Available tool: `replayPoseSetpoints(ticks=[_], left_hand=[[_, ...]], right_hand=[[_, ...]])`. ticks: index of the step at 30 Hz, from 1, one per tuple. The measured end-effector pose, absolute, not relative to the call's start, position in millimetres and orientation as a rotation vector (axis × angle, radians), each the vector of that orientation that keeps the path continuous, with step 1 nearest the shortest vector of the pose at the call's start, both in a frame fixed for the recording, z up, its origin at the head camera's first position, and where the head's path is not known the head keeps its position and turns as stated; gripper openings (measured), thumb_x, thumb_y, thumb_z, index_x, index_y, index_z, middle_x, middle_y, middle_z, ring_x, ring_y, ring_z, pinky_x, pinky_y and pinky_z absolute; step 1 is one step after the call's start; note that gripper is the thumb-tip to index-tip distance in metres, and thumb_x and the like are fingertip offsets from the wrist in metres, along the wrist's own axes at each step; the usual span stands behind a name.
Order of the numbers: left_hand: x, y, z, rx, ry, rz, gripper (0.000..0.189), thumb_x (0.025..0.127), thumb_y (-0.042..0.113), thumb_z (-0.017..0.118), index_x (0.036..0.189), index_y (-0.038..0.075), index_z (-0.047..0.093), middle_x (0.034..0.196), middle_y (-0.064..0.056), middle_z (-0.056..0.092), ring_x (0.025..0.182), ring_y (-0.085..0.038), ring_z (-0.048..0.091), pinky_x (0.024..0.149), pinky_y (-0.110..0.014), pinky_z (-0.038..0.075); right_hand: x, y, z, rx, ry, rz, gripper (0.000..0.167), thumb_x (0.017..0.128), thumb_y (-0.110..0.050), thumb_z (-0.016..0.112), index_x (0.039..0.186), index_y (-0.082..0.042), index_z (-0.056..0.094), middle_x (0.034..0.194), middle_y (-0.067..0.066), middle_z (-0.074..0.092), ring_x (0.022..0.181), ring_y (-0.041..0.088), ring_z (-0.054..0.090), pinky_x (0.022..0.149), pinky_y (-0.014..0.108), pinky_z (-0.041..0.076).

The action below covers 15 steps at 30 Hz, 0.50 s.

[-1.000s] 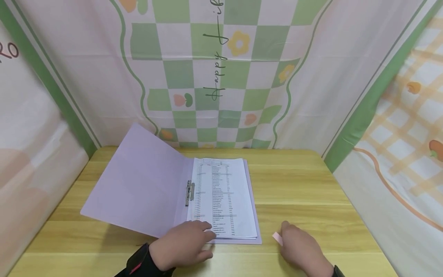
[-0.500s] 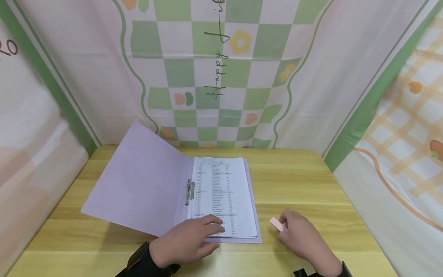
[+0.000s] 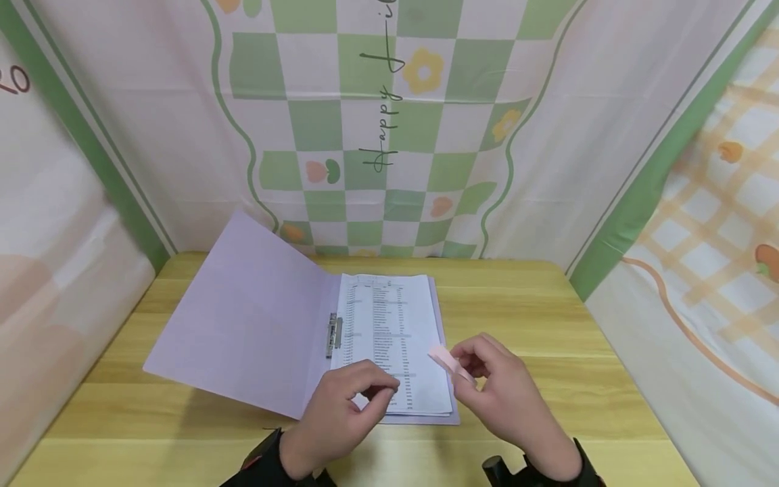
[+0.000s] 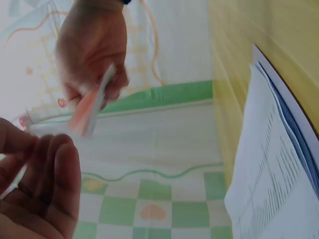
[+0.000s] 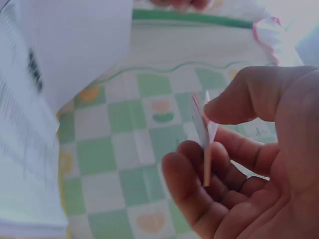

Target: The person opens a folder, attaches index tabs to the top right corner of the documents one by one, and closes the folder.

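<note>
My right hand pinches a small pink sticky-note pad between thumb and fingers, over the right edge of the paper stack. In the right wrist view the pad is seen nearly edge-on, its leaves slightly parted. My left hand is raised over the lower left of the papers, fingers curled and the thumb tip meeting the fingertips, with nothing visible between them. Beneath both hands lies an open lilac folder, holding printed sheets with columns of text. Its left cover leans up off the table.
A metal clip is fixed along the folder's spine. The wooden table extends to the right of the folder. Patterned fabric hangs behind and on both sides. Black wrist straps with camera mounts sit on both wrists.
My right hand has moved up and left from the table to the papers' edge, carrying the pink sticky-note pad. My left hand has lifted from the sheets and brought thumb and fingertips together.
</note>
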<state>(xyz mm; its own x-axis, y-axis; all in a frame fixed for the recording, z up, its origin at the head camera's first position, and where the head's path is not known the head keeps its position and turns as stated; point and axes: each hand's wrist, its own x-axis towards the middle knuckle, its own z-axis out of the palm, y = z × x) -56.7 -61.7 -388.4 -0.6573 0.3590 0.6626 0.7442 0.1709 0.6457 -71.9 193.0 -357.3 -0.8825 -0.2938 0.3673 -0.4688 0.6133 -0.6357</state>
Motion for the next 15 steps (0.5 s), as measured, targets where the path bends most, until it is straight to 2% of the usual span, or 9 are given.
replayPoseSetpoints(ticks=[4, 8, 11, 15], left_hand=[[-54.4, -54.6, -386.7, -0.905, -2.225, -1.708, 0.017, 0.096, 0.005, 0.064, 0.109, 0.011, 0.072, 0.094, 0.006, 0.069, 0.077, -0.006, 0.062, 0.066, -0.025, 0.054], [-52.7, -48.5, -386.1, -0.840, -2.306, -1.978, 0.022, 0.099, 0.014, 0.064, 0.119, 0.007, 0.068, 0.095, 0.001, 0.069, 0.073, -0.011, 0.064, 0.064, -0.028, 0.055], [-52.0, -45.4, -386.4, -0.842, -2.281, -2.100, 0.019, 0.100, 0.016, 0.062, 0.115, 0.006, 0.068, 0.091, -0.004, 0.068, 0.070, -0.014, 0.066, 0.063, -0.031, 0.056], [-52.1, -43.5, -386.0, -0.850, -2.205, -2.172, 0.014, 0.101, 0.014, 0.061, 0.108, 0.006, 0.069, 0.087, -0.004, 0.068, 0.069, -0.016, 0.066, 0.063, -0.034, 0.057]], right_hand=[[-69.0, 182.0, -349.3, 0.730, -2.554, 1.245, 0.028, 0.082, 0.005, 0.069, 0.099, -0.017, 0.063, 0.091, -0.009, 0.056, 0.078, 0.009, 0.058, 0.068, 0.028, 0.055], [-65.1, 172.8, -347.5, 0.854, -2.498, 1.311, 0.031, 0.083, 0.004, 0.070, 0.101, -0.020, 0.063, 0.093, -0.010, 0.056, 0.079, 0.009, 0.059, 0.069, 0.029, 0.056], [-62.4, 166.8, -348.6, 0.934, -2.450, 1.338, 0.030, 0.084, 0.002, 0.071, 0.102, -0.021, 0.063, 0.094, -0.010, 0.058, 0.079, 0.008, 0.060, 0.069, 0.028, 0.055], [-60.0, 160.6, -350.5, 0.986, -2.415, 1.309, 0.028, 0.086, -0.002, 0.073, 0.103, -0.022, 0.063, 0.095, -0.011, 0.058, 0.078, 0.006, 0.061, 0.067, 0.026, 0.055]])
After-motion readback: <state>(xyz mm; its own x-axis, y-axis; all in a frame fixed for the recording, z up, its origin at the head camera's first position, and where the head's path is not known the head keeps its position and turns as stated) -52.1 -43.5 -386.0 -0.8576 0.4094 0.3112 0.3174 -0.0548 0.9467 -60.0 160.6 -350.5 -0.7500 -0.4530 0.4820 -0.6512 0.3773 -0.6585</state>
